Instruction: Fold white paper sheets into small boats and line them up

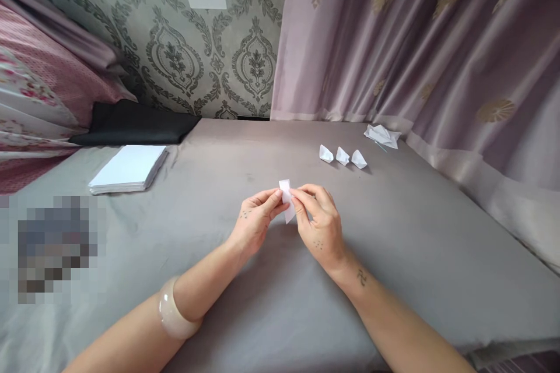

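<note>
Head view | left hand [256, 218] and right hand [321, 224] pinching opposite edges of a white paper strip [286, 201], frame centre | three folded paper pieces [342, 156], right of upper centre.

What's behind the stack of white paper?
A black item lies directly behind the stack, with patterned wallpaper farther back. Whether the black item extends under the stack cannot be seen, because the paper covers that spot.
</note>
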### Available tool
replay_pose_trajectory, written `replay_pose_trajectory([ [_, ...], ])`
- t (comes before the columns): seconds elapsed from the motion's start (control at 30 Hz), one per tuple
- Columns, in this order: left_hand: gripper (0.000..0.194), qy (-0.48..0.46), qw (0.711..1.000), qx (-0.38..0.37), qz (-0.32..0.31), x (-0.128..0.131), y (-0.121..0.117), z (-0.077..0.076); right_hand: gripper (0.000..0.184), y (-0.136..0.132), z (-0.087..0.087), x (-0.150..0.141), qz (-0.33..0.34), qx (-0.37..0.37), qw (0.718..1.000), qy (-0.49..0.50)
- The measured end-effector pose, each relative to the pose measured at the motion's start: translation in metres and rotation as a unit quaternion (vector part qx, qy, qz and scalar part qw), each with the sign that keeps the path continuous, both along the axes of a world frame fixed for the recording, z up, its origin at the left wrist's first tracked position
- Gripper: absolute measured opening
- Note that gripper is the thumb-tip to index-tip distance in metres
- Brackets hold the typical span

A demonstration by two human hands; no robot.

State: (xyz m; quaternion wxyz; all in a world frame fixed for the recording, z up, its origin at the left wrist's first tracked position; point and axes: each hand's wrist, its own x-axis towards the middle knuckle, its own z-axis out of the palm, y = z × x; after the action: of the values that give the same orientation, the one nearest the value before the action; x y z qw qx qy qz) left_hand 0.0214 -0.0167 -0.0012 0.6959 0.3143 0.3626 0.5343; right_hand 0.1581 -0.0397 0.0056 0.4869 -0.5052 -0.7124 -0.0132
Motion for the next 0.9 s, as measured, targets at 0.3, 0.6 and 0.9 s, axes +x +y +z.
replay_pose_trajectory([
  [0.3, 0.027, 0.027, 0.998, 0.039, -0.037, 0.002, -0.007, 0.002, 0.03, 0.001, -0.007, -0.004, -0.024, 0.0, 0.999, -0.046],
  [0.6, 0.029, 0.048, 0.997, 0.05, -0.046, 0.001, -0.005, 0.002, 0.028, 0.001, -0.005, -0.008, -0.007, -0.016, 1.0, -0.007],
  [0.9, 0.028, 0.057, 0.995, 0.065, -0.057, 0.001, -0.007, 0.0, 0.018, 0.002, -0.002, -0.012, -0.006, -0.079, 0.994, 0.078],
])
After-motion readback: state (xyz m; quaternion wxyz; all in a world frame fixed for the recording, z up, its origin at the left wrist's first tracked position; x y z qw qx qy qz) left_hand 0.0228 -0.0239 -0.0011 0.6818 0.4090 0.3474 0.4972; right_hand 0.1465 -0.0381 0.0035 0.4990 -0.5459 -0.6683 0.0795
